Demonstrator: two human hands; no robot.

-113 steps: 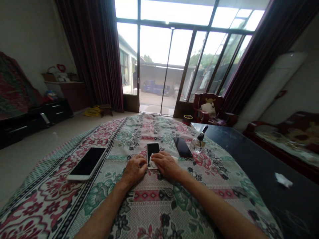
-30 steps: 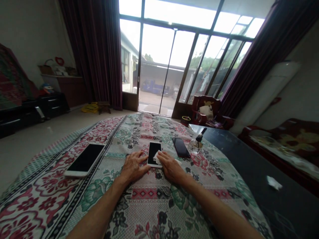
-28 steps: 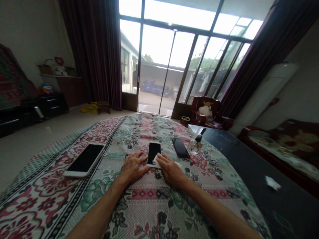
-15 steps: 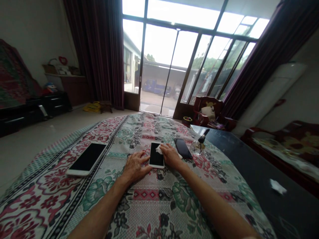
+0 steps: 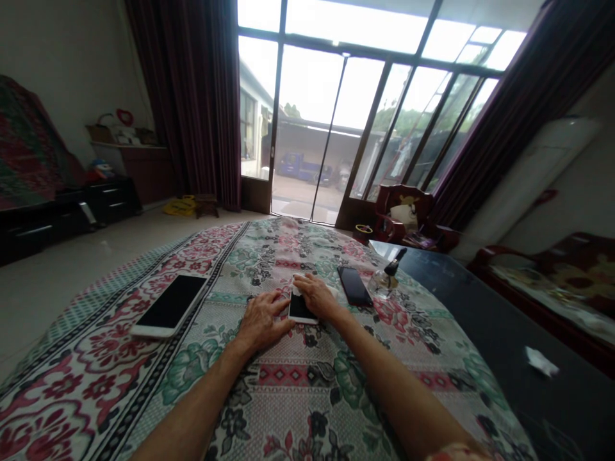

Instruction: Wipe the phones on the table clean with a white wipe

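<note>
A white smartphone (image 5: 302, 312) with a dark screen lies flat on the patterned tablecloth (image 5: 288, 410). My left hand (image 5: 263, 318) rests at its left edge, fingers apart, thumb and fingertips against the side. Over the upper part of the screen is my right hand (image 5: 314, 296), pressing a white tissue (image 5: 331, 291) that shows only in part around the fingers. Just right of that hand lies a black smartphone (image 5: 355, 285). A larger white phone (image 5: 170, 305), screen dark, sits off to the left.
A clear spray bottle (image 5: 384, 282) with a black nozzle stands right of the black phone. Along the right runs a dark glossy table (image 5: 485, 333) bearing a crumpled white tissue (image 5: 541, 362). Beyond are a carved wooden chair (image 5: 403, 211) and glass doors (image 5: 307, 141).
My right hand has slid left and slightly up across the phone screen with the tissue, covering more of its top. My left hand stays at the phone's edge.
</note>
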